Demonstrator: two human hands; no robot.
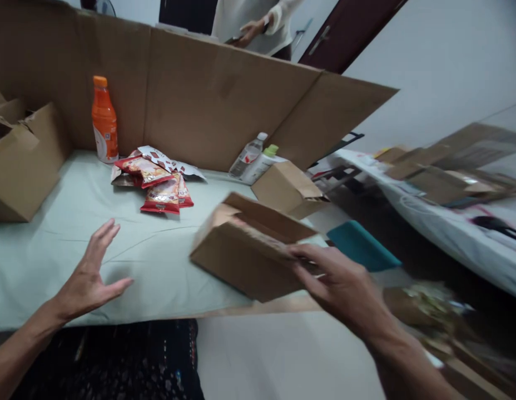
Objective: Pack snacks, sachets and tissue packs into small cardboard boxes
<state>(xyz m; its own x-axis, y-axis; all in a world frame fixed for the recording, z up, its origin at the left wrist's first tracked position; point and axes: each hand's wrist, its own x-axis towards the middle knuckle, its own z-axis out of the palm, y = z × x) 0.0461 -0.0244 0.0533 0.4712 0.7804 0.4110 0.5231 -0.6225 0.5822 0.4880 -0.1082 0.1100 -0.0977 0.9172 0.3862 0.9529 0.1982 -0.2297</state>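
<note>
An open cardboard box (249, 258) sits tilted at the right front of the table, its near edge by the table's rim. My right hand (337, 283) pinches the upper right edge of that box between thumb and fingers. Over the left part of the table, my left hand (89, 278) is held with fingers and thumb apart, touching nothing. Beyond it lies a pile of red and white snack packets (160, 186). What is inside the box is mostly hidden.
An orange drink bottle (104, 122) stands behind the packets. Another cardboard box (24, 166) is at the left. Two leaning bottles (253, 158) and a smaller box (287, 186) are at the back right. A tall cardboard panel (208, 94) borders the table; a person (258, 25) stands behind it.
</note>
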